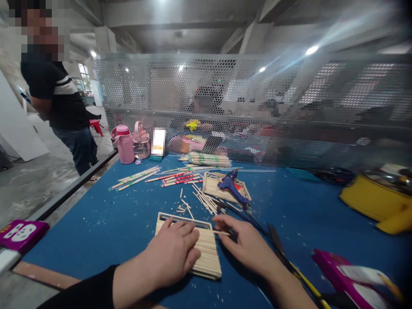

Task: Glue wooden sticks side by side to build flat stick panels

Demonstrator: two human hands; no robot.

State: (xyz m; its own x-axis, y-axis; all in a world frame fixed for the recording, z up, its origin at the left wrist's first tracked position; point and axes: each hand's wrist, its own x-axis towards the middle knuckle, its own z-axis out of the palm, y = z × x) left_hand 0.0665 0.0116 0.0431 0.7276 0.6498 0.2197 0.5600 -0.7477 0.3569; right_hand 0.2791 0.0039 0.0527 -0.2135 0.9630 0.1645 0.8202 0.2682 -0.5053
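A flat rectangular panel of glued wooden sticks (207,257) lies on the blue table, with a raised stick frame along its far edge. My left hand (172,251) rests flat across the panel, its fingers stretched over the sticks and hiding its left part. At the panel's right edge, my right hand (244,240) pinches the end of a thin wooden stick (220,232). That stick reaches left across the panel toward my left fingers. Beyond the hands, a blue glue gun (233,187) lies on a second stick frame (210,184), and loose sticks (204,199) are scattered before it.
Packs of chopsticks (209,159) lie toward the back, by a perforated metal screen (167,86). A pink jug (125,146) stands back left, and a yellow pot (376,197) sits at right. Cables (277,240) run beside my right arm. A person (61,94) stands at left.
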